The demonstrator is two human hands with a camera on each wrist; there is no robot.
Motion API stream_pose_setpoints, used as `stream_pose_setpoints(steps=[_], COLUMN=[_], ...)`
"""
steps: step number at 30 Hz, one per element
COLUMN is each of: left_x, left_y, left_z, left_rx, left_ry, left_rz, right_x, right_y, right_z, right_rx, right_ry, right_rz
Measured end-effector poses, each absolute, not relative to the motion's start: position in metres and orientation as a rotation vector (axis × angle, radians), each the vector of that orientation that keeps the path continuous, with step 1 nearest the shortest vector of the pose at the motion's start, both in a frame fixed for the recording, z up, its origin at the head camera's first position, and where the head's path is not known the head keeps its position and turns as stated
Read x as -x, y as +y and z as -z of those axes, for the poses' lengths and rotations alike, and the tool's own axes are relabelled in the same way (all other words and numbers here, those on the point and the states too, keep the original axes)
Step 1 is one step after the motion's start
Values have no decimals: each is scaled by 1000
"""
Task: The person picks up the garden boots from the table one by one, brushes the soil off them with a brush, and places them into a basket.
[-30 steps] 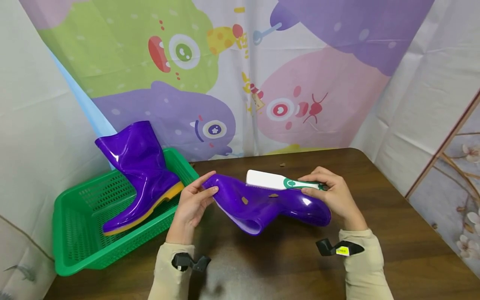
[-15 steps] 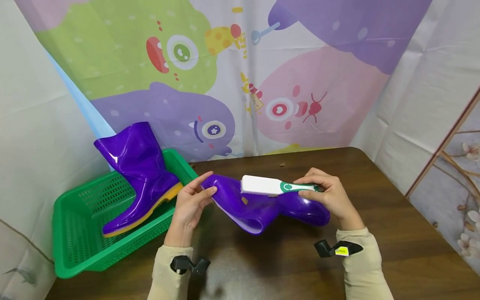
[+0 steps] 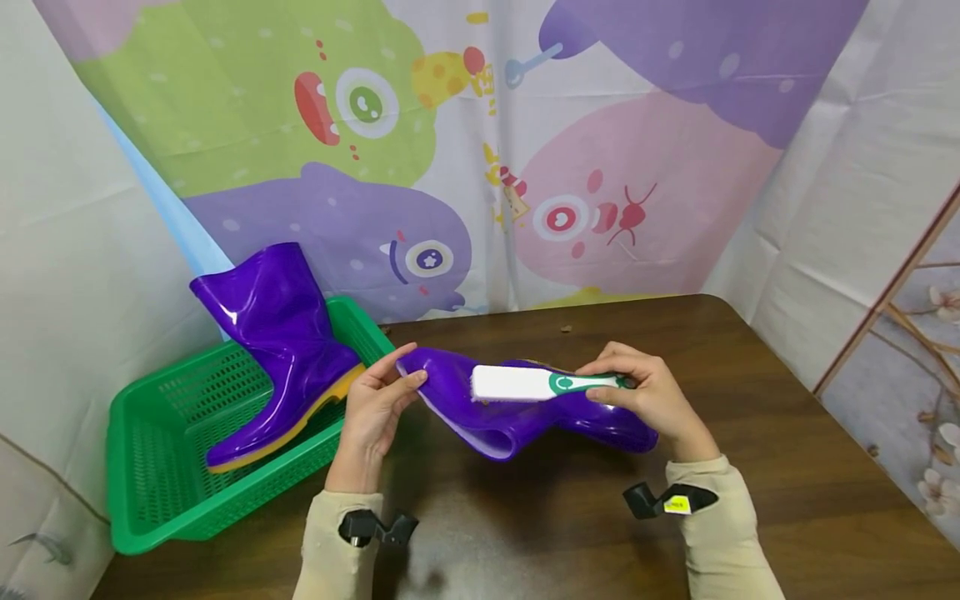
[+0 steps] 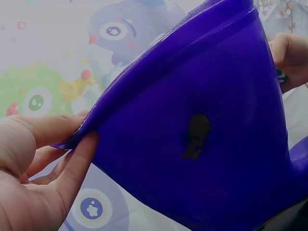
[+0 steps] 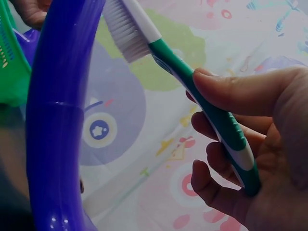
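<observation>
A glossy purple rain boot [image 3: 438,375] lies on its side over the table, its opening towards the lower left in the head view. My left hand [image 3: 378,404] pinches the rim of its shaft between thumb and fingers. In the left wrist view a brown smudge [image 4: 198,134] shows on the shaft. My right hand [image 3: 645,396] grips the green and white handle of a scrubbing brush [image 3: 513,382], thumb along one side and fingers curled round the other. The brush's white bristles [image 5: 129,33] face down at the boot's shaft.
On the left stands a green plastic basket [image 3: 150,525], with a second purple boot [image 3: 281,358] with a yellow sole leaning in it. Small brown bits [image 3: 566,329] lie near the back edge of the brown wooden table [image 3: 795,483]. A cartoon curtain hangs behind.
My right hand has drawn the brush leftward and down along the boot's shaft, and it now covers the brown smudges there. The left hand has shifted slightly left with the rim.
</observation>
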State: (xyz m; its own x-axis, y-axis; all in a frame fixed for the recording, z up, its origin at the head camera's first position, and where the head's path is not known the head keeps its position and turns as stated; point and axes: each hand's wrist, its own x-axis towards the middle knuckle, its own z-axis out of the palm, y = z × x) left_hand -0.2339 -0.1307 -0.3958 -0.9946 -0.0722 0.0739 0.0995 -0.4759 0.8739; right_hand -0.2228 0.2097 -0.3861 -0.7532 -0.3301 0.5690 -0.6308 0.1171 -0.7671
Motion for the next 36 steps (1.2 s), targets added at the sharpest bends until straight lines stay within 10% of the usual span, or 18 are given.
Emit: stream_pose_setpoints(steps=[36], left_x=[238], left_y=[-137], left_z=[398], left_rx=[34], left_ry=[-1462], left_rz=[2689], right_x=[230], right_y=[218], right_z=[397], right_rx=[-761], right_ry=[-2230], right_rz=[-1571])
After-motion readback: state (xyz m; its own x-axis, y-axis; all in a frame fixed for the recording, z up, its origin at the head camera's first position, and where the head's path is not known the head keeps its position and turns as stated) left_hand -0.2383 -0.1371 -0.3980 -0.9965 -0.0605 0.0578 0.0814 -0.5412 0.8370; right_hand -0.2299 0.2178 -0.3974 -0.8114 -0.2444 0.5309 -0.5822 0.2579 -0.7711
